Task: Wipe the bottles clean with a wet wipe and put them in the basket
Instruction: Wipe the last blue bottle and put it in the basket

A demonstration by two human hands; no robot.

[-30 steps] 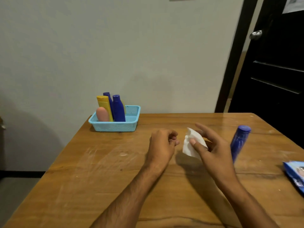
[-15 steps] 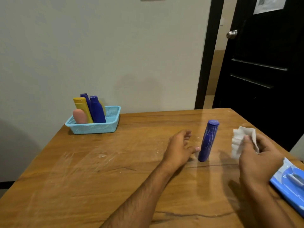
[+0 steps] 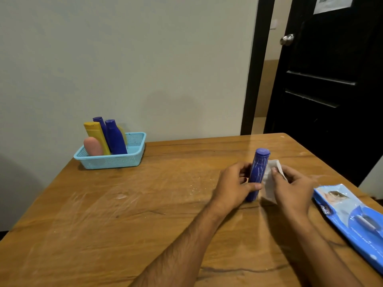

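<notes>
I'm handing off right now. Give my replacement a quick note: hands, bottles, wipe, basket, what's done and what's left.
Left hand grips the blue bottle upright on the table.
Right hand holds the wet wipe against the bottle's side.
Basket at the far left holds four bottles.
Wipes pack lies to the right.
Left: wipe this bottle, then put it in the basket.

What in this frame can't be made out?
- Head view: lower part of the blue bottle, behind the left hand.
- Wipe: mostly behind the right hand.
- Wipes pack: cut by the right edge, print too small.
- Bottles' bases, behind the basket wall.
</notes>
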